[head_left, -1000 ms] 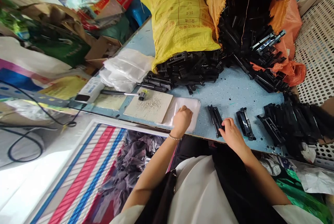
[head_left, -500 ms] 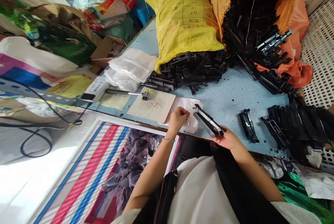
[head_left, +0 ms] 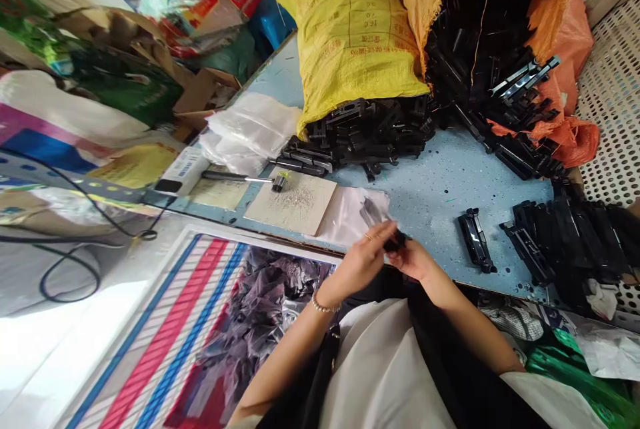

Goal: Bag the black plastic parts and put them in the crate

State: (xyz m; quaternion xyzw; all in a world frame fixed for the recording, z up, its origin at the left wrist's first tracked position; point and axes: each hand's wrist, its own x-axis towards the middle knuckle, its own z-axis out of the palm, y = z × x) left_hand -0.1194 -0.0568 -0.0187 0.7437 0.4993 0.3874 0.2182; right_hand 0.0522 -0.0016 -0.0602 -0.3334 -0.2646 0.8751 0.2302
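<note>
At the near edge of the blue table (head_left: 440,182), my right hand (head_left: 414,260) holds a pair of long black plastic parts (head_left: 385,224). The far ends of the parts are going into a clear plastic bag (head_left: 350,212). My left hand (head_left: 361,259) grips the mouth of that bag right beside the parts. Both hands are close together, fingers closed. One more black part (head_left: 475,240) lies alone on the table to the right of my hands.
A yellow sack (head_left: 350,29) and an orange sack (head_left: 500,22) spill black parts at the back. Another heap of black parts (head_left: 565,242) sits at right. A cardboard square (head_left: 293,201), a hammer-like tool (head_left: 250,178), clear bags (head_left: 250,129) and a perforated white crate (head_left: 610,96) surround the work spot.
My right hand picked the pair of black parts off the table and brought them left. My left hand lifted the bag's edge off the table; the parts now enter the bag.
</note>
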